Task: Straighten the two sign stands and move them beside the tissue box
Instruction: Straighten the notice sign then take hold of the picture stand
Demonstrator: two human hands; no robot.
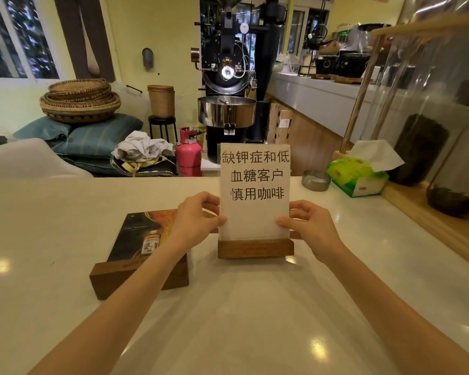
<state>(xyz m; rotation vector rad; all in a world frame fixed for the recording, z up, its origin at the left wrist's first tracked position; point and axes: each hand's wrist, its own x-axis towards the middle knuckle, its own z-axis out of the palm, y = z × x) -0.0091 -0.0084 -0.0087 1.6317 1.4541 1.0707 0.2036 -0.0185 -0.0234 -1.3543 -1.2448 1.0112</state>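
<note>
Head view: upright clear acrylic sign stand with white handwritten sheet and wooden base (255, 201) on the pale glossy counter (65, 212), pinched at its side edges by left hand (198, 217) and right hand (306, 226). Just left, dark bottle-advert sign stand on a wooden block (138, 255), tilted back. Green tissue box (356, 175) far right, well apart.

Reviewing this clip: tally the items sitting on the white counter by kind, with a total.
Sign stands: 2, the white paper sign held at its edges by the left hand and right hand, and the dark poster sign leaning back
Tissue box: 1
Metal ashtray: 1
Total: 4
</note>
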